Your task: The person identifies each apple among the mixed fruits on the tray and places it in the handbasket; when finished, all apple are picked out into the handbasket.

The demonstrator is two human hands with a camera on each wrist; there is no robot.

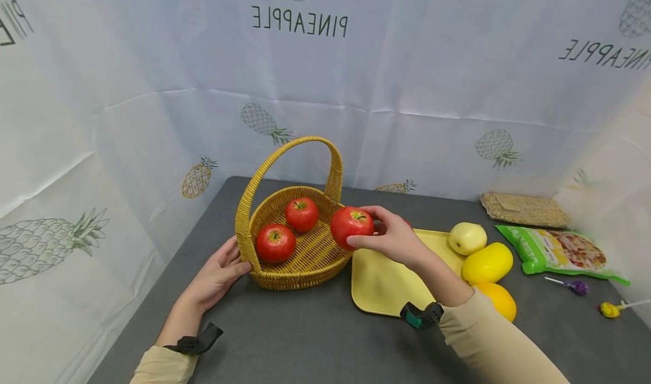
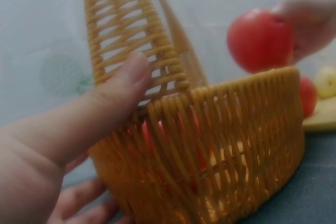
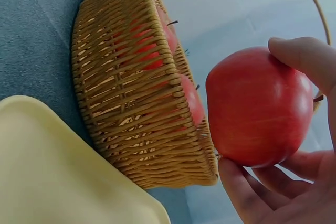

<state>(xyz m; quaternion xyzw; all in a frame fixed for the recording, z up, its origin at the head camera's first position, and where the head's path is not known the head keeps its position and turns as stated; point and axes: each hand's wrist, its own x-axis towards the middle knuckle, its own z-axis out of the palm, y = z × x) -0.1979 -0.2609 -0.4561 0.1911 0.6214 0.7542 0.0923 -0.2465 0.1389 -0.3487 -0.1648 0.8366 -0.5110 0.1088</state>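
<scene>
My right hand (image 1: 394,234) grips a red apple (image 1: 351,227) between thumb and fingers, over the right rim of a woven basket (image 1: 290,282) with a tall arched handle. In the right wrist view the held apple (image 3: 257,108) is beside the basket's wall (image 3: 121,93). Two more red apples lie inside, one at the front left (image 1: 276,243) and one at the back (image 1: 302,214). My left hand (image 1: 216,276) holds the basket's left end, its thumb (image 2: 134,72) against the handle's base and its fingers along the outer wall.
Right of the basket lies a yellow tray (image 1: 378,285); another red apple (image 2: 308,96) shows behind my right hand. Farther right are a pale yellow fruit (image 1: 467,238), a yellow oval fruit (image 1: 487,263), an orange-yellow fruit (image 1: 500,302), a green bag (image 1: 564,251), a grain pack (image 1: 526,210) and two lollipops (image 1: 578,287).
</scene>
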